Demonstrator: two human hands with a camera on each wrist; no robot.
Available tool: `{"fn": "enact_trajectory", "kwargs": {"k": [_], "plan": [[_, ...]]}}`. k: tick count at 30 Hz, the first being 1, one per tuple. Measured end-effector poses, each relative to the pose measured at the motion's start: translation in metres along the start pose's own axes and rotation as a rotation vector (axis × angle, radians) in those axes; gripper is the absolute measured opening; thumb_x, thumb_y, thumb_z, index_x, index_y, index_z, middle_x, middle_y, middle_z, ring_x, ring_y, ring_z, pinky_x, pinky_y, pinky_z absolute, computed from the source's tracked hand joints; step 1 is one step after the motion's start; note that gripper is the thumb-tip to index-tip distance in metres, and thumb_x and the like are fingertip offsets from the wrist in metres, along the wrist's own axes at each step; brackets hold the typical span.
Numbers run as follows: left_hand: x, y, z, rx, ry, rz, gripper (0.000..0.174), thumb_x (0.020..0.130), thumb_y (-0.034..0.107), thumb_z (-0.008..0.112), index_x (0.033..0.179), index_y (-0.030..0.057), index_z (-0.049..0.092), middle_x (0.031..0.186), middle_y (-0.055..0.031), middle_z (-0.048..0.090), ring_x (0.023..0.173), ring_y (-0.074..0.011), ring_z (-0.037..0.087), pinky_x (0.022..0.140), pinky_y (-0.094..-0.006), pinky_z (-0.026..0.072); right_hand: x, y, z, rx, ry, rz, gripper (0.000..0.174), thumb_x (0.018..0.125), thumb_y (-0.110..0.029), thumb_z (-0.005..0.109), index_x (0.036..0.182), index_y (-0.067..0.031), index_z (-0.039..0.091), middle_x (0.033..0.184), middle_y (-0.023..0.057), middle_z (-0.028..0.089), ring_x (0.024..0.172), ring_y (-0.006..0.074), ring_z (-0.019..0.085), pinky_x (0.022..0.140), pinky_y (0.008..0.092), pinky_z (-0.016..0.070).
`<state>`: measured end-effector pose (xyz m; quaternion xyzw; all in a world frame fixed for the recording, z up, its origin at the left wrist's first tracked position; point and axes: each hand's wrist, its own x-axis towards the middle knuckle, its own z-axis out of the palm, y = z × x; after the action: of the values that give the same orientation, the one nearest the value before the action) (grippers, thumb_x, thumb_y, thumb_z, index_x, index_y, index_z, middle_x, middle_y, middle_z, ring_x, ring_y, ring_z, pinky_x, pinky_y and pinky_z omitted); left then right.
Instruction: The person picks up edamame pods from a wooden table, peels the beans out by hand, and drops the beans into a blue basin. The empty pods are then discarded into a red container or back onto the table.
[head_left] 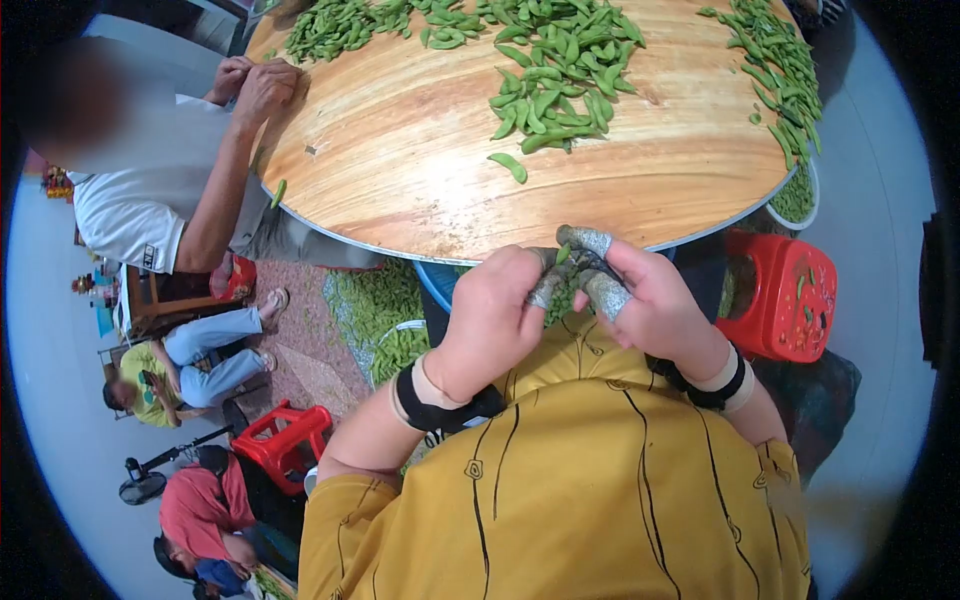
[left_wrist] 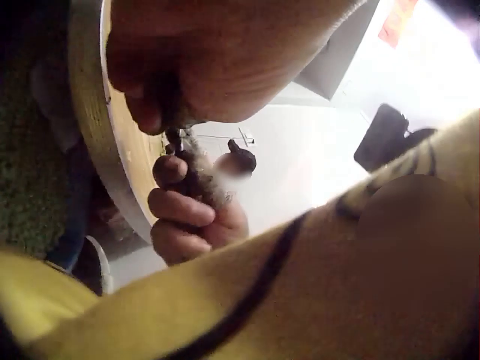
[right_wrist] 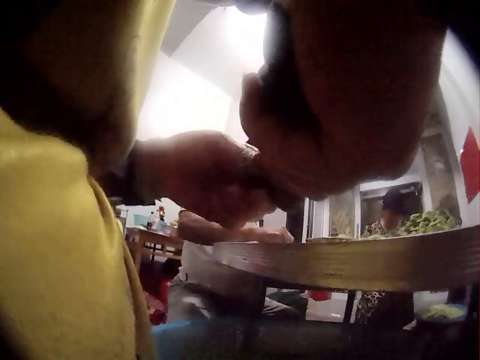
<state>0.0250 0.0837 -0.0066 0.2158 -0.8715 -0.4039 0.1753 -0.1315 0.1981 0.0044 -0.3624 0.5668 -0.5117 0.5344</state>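
In the head view both hands meet just off the near edge of the round wooden table (head_left: 400,170). A small green pod (head_left: 564,253) shows between the wrapped fingertips. The left hand (head_left: 495,315) curls its fingers and thumb round the pod's lower side. From the other side the right hand (head_left: 665,300) pinches at the same spot, grey wraps on its thumb and fingers. Both wrist views show the hands close together, the left hand (left_wrist: 217,60) above the right hand (left_wrist: 187,210) in the left wrist view; the pod is hidden there.
Piles of green pods (head_left: 560,75) lie on the table, with a single pod (head_left: 508,167) nearer. A blue tub (head_left: 436,284) is below the edge. A red stool (head_left: 790,295) stands at right, a white bowl (head_left: 797,195) beside it. Another person (head_left: 160,190) sits at left.
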Motion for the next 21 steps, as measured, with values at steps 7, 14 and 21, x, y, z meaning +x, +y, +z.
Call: {"fn": "enact_trajectory", "kwargs": {"k": [7, 14, 21], "plan": [[0.002, 0.003, -0.008, -0.857, -0.198, -0.524, 0.011, 0.087, 0.002, 0.049, 0.093, 0.0015, 0.058, 0.067, -0.0050, 0.051, 0.058, -0.0185, 0.050, 0.053, -0.0306, 0.0400, -0.002, -0.007, -0.009, 0.432, -0.131, 0.268, 0.040, 0.086, 0.002, 0.048, 0.126, -0.0051, 0.052, 0.085, 0.0010, 0.061, 0.071, 0.0109, 0.058, 0.066, 0.0258, 0.0486], [-0.001, -0.023, -0.001, -1.659, -0.381, -0.637, 0.026, 0.094, 0.025, 0.044, 0.104, 0.0019, 0.052, 0.058, -0.0031, 0.043, 0.050, -0.0122, 0.035, 0.050, -0.0270, 0.0293, -0.004, 0.008, -0.006, -0.535, 0.044, -0.437, 0.033, 0.085, -0.001, 0.058, 0.118, -0.0020, 0.058, 0.089, 0.0048, 0.065, 0.081, 0.0106, 0.060, 0.074, 0.0276, 0.0496], [-0.004, -0.027, -0.004, -1.544, -0.424, -0.615, 0.026, 0.092, 0.025, 0.046, 0.099, 0.0012, 0.054, 0.059, -0.0028, 0.044, 0.051, -0.0125, 0.037, 0.051, -0.0271, 0.0291, 0.009, 0.008, -0.006, 0.092, -0.015, -0.182, 0.020, 0.085, -0.006, 0.063, 0.105, -0.0012, 0.062, 0.084, 0.0005, 0.063, 0.082, 0.0045, 0.056, 0.072, 0.0257, 0.0478]]}}
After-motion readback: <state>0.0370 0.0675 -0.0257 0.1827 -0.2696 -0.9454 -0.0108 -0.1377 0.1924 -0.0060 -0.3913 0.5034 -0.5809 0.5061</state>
